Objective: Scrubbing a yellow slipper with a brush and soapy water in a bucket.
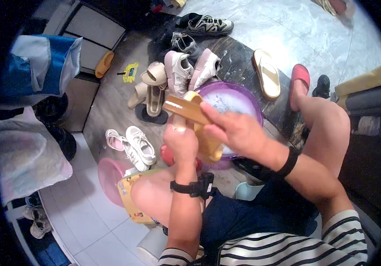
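Observation:
Between my knees my left hand (181, 138) grips a wet tan slipper (207, 141), which hangs over the near left edge of a purple basin (260, 109) of sudsy water. My right hand (237, 131) is closed around a brown brush (187, 109), laid across the slipper's upper part; the brush's bristles are hidden. White sneakers with pink soles (198, 71) lean at the basin's far side. Beige slippers (154, 99) lie to the left of them.
White canvas sneakers (140, 146) and a pink basin (105, 179) are on the left floor. A cream slipper (267, 74) lies beyond the purple basin. Dark sneakers (210, 26) stand at the back. A cloth-covered thing (31, 159) juts in at left.

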Available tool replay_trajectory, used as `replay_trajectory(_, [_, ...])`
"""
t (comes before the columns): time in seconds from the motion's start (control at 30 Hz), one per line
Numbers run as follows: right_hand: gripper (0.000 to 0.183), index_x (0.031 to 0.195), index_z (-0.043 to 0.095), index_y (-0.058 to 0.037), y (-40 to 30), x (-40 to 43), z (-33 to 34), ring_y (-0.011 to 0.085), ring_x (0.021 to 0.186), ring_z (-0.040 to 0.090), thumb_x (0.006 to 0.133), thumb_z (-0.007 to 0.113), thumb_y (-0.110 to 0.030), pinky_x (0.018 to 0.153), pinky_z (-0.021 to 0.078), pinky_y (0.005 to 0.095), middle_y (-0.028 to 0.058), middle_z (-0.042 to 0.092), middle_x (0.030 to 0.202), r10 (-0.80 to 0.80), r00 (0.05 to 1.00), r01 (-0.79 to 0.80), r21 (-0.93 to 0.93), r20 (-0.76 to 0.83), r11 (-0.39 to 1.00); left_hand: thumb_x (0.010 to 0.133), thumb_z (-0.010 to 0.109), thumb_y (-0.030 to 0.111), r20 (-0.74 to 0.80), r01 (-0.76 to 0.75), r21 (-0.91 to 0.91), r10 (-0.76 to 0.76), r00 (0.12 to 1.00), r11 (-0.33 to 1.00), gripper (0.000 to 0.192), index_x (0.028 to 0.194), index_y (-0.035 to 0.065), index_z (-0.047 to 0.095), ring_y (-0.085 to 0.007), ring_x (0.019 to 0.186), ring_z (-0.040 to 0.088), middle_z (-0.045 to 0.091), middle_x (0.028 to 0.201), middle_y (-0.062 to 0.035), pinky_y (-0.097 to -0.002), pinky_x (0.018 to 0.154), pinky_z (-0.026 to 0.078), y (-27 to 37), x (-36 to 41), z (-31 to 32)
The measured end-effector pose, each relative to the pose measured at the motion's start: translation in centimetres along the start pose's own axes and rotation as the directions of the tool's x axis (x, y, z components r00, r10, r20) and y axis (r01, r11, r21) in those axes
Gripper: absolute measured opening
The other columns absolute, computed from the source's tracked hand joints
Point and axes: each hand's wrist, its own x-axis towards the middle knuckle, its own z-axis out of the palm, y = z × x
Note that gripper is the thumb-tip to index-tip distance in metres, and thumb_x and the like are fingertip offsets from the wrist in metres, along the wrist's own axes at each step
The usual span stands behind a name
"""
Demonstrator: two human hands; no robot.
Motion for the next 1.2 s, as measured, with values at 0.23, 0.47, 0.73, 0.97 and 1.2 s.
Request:
replay_trajectory(0.23, [0.045, 0.128, 0.049, -0.0161, -0.6, -0.7, 0.3, 0.0308, 0.053, 0.061, 0.090, 0.053, -0.039, 0.045, 0.0482, 0.0427, 0.0137, 0.060, 0.062, -0.026, 1.000, 0.026, -0.008, 0.013, 1.000, 0.074, 0.063, 0.004, 0.043, -0.069, 0.075, 0.066, 0.997, 0.995, 0.022, 0.096, -0.0018, 0.062, -0.0299, 0.081, 0.064, 0.066, 0.089, -0.0169, -0.0371, 0.074, 0.048, 0.0, 0.1, -0.2])
replay_trajectory(0.47, [0.043, 0.127, 0.050, -0.0211, -1.5, -0.8, 0.3, 0.0320, 0.055, 0.062, 0.090, 0.052, -0.042, 0.046, 0.0493, 0.0429, 0.0149, 0.062, 0.065, -0.015, 0.998, 0.014, 0.023, 0.056, 1.000, 0.078, 0.067, 0.012, 0.028, -0.012, -0.071, 0.014, 1.000, 0.997, 0.028, 0.101, -0.0031, 0.061, -0.0252, 0.083, 0.065, 0.067, 0.089, -0.0169, -0.0365, 0.074, 0.049, -0.8, -1.0, -0.7])
replay_trajectory(0.73, [0.045, 0.130, 0.048, -0.0188, 0.3, -0.2, 0.4, 0.0350, 0.059, 0.063, 0.090, 0.051, -0.042, 0.050, 0.0497, 0.0467, 0.0175, 0.063, 0.068, 0.038, 0.999, -0.037, 0.113, -0.004, 0.993, 0.077, 0.069, 0.009, -0.016, -0.077, -0.075, 0.076, 0.997, 0.994, 0.029, 0.102, -0.0030, 0.061, -0.0292, 0.085, 0.064, 0.065, 0.093, -0.0179, -0.0362, 0.075, 0.048, -0.4, -0.6, 0.0])
replay_trajectory(0.97, [0.043, 0.129, 0.049, -0.0186, -1.4, -1.1, 0.3, 0.0359, 0.058, 0.063, 0.091, 0.049, -0.040, 0.051, 0.0505, 0.0465, 0.0191, 0.063, 0.067, 0.005, 0.996, -0.016, 0.125, 0.089, 0.992, 0.075, 0.070, 0.009, 0.043, 0.034, -0.049, -0.032, 0.999, 0.998, 0.032, 0.102, -0.0051, 0.059, -0.0255, 0.085, 0.064, 0.065, 0.094, -0.0158, -0.0358, 0.076, 0.049, -2.4, -0.8, -0.3])
replay_trajectory(1.2, [0.047, 0.130, 0.050, -0.0159, -0.2, 0.1, -0.8, 0.0366, 0.066, 0.063, 0.089, 0.054, -0.040, 0.058, 0.0507, 0.0446, 0.0188, 0.064, 0.076, 0.140, 0.988, -0.146, 0.113, 0.059, 0.983, 0.075, 0.065, 0.002, 0.036, -0.078, -0.024, 0.079, 0.996, 0.997, 0.030, 0.104, -0.0042, 0.059, -0.0270, 0.087, 0.063, 0.065, 0.095, -0.0164, -0.0340, 0.077, 0.048, -0.5, -0.8, -0.1])
